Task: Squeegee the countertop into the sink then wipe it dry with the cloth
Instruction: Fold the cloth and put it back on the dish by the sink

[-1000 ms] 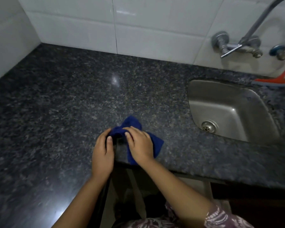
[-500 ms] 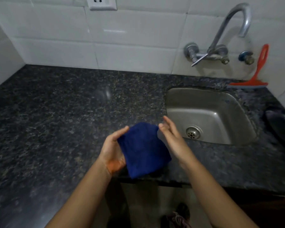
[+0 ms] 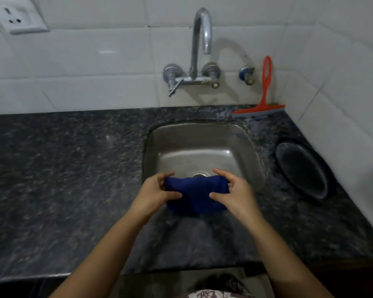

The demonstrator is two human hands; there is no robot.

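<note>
dim, cool light | glare on tiles [image 3: 108, 52] | soft blur | wide-angle edge warp

The sink [image 3: 202, 147] sat in the counter [image 3: 63, 179], right of centre. The tap [image 3: 199, 46] hung on the wall behind it. The squeegee [image 3: 264, 97] leaned on the wall at the sink's back right. A plate [image 3: 302, 168] lay right of the sink. Both hands held the cloth [image 3: 197, 195] over the sink's front edge.
</note>
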